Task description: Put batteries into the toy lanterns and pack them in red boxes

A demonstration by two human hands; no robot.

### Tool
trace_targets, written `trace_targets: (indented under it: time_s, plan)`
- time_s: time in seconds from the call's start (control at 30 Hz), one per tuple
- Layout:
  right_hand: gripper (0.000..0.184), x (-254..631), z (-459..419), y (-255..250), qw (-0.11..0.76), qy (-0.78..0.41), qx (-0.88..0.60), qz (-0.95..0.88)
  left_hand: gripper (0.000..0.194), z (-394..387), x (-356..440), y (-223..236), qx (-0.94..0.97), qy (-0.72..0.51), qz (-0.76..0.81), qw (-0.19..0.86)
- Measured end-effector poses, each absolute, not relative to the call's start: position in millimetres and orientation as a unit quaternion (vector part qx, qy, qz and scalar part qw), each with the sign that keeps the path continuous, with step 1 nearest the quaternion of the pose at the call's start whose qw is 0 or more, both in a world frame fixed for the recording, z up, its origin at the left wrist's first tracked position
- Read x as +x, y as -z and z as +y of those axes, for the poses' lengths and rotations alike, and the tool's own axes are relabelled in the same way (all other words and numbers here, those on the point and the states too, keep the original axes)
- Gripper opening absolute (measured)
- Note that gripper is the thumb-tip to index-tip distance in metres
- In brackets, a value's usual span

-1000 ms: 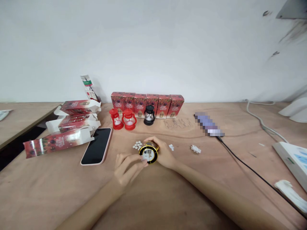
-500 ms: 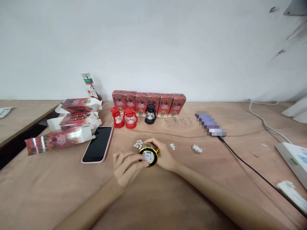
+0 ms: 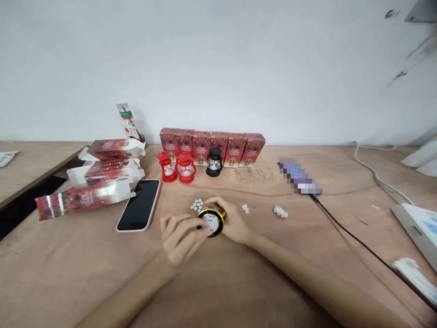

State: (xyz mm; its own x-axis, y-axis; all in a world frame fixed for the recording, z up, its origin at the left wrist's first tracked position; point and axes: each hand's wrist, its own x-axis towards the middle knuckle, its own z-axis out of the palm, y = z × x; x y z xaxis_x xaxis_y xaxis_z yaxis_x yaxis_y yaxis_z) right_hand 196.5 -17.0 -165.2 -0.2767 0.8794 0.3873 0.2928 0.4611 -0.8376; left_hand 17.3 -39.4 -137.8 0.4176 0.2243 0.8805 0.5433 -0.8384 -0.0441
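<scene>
- On the counter's near middle, just above the wood, a gold-and-black lantern is tipped so that its round base faces the person.
- The right hand is clamped on the lantern's body, wrapped around it from the right and far side.
- The left hand comes in from the left, its thumb and index fingertip close together at the white panel within the base; whether they pinch the panel or only press on it, I cannot tell.
- Just beyond the lantern, to its left, lies a cluster of white discs; right of the right hand are a few small white pieces, and farther right a little white heap.
- Farther back, two red lanterns stand side by side, with a black lantern upright to their right.
- Behind these, six red boxes stand in a row near the wall; thin wire pieces lie in front of the row's right end.
- To the left, a dark-screened phone lies flat beside three opened red cartons.
- At the right, a phone with a blurred screen has a black cable running from it.
</scene>
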Motion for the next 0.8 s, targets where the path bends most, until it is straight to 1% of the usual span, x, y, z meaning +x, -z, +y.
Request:
trace_targets:
  time_s: [0.67, 0.8]
  plan:
    - [0.034, 196.3, -17.3, 165.7, 0.444, -0.322, -0.406, -0.730, 0.012, -39.1, 19.0, 141.2, -0.814, 0.513, -0.220, 0.159]
    - [0.037, 196.3, -17.5, 165.7, 0.446, -0.323, -0.404, -0.731, 0.014, -39.4, 18.9, 140.4, -0.816, 0.507, -0.222, 0.167]
